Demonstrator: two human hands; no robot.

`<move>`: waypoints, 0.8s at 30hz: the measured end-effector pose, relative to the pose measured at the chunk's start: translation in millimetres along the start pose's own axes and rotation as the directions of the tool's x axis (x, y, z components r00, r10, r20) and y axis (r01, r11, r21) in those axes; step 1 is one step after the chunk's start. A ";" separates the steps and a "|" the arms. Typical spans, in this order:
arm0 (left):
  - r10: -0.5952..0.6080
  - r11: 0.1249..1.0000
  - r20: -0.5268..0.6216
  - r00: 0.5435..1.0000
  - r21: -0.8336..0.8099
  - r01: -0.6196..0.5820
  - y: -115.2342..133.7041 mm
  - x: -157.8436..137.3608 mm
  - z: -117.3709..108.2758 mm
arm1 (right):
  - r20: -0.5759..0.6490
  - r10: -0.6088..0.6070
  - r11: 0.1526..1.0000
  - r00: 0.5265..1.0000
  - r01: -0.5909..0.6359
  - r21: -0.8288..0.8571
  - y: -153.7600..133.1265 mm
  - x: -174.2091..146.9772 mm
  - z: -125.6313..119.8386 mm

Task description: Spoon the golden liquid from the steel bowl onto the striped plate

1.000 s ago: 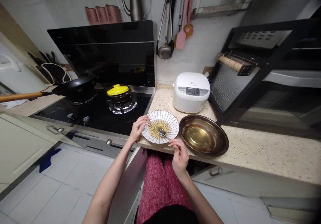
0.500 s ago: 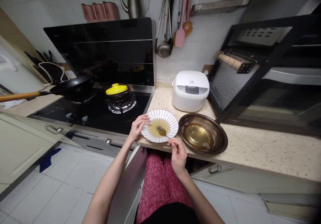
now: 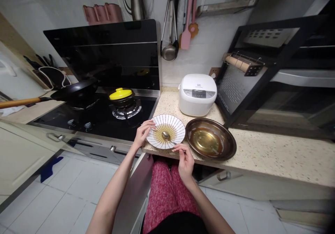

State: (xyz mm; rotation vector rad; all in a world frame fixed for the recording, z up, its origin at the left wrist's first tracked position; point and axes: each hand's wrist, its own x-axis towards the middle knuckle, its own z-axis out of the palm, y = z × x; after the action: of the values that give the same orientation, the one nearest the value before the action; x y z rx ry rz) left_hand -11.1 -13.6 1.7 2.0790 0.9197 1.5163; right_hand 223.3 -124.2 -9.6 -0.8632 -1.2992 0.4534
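A white plate (image 3: 178, 127) with dark radiating lines stands on the counter, with yellowish-brown liquid (image 3: 158, 135) in its middle. My left hand (image 3: 143, 132) grips its left rim, fingers over the edge. A metal spoon (image 3: 165, 135) rests its bowl in the liquid. My right hand (image 3: 185, 159) pinches the spoon's handle at the plate's front right edge; the fingers hide part of the handle. Just right of the plate sits a brown metal pan (image 3: 230, 148), glossy inside with a wet film.
A white rice cooker (image 3: 198, 96) stands behind the plate and pan. On the stove to the left are a small pot with a yellow lid (image 3: 120, 94) and a black wok (image 3: 74, 90) with a wooden handle. A cabinet door (image 3: 140, 178) hangs open below.
The spoon's bowl has shifted slightly left and up in the plate, and its shiny hollow now shows. My left hand stays at the rim. The view has moved a little.
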 end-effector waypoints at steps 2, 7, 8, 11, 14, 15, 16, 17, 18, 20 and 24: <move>0.002 1.000 0.002 1.000 -0.001 -0.002 -0.1 0.0 -0.1 | -0.012 -0.009 1.000 1.000 0.009 0.004 2.3 -1.6 -0.6; -0.001 1.000 0.000 1.000 0.005 0.001 -1.0 -0.1 0.0 | -0.038 -0.008 1.000 0.999 0.008 0.005 4.3 -2.8 -2.9; -0.005 1.000 -0.001 1.000 0.008 0.005 -1.1 -0.1 0.0 | -0.043 -0.006 1.000 0.999 0.006 -0.001 3.6 -2.0 -3.4; -0.009 1.000 -0.001 1.000 0.012 0.009 -1.1 -0.2 0.1 | -0.067 -0.028 1.000 0.997 0.028 -0.006 0.2 1.6 -5.5; 0.000 1.000 -0.003 1.000 0.004 0.000 -1.0 0.1 0.0 | -0.087 -0.050 0.999 0.995 0.050 0.003 -3.0 5.4 -8.3; 0.000 1.000 -0.002 1.000 0.003 0.000 -1.0 0.2 0.0 | -0.090 -0.050 0.999 0.995 0.051 0.004 -3.9 6.4 -9.5; -0.003 1.000 -0.002 1.000 0.004 0.003 -0.9 0.3 0.0 | -0.093 -0.051 0.999 0.994 0.052 0.002 -4.8 7.3 -10.7; -0.005 1.000 -0.003 1.000 0.006 0.006 -0.9 0.3 0.1 | -0.095 -0.054 0.999 0.994 0.054 0.000 -5.8 8.2 -11.9; -0.008 1.000 -0.004 1.000 0.007 0.008 -0.8 0.3 0.1 | -0.098 -0.056 0.998 0.994 0.056 -0.004 -6.8 9.0 -13.1; -0.011 1.000 -0.008 1.000 0.005 0.011 -0.6 0.3 0.3 | -0.104 -0.064 0.998 0.992 0.063 -0.012 -8.9 10.7 -15.5; -0.013 1.000 -0.005 1.000 0.004 0.013 -0.6 0.1 0.4 | -0.127 -0.089 0.996 0.988 0.087 -0.021 -12.1 14.0 -20.3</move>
State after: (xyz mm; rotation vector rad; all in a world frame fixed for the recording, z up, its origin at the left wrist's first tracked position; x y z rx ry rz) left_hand -10.9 -13.1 1.3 2.0690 0.9363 1.5147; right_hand 244.0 -127.5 8.1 -0.8310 -1.2185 0.3142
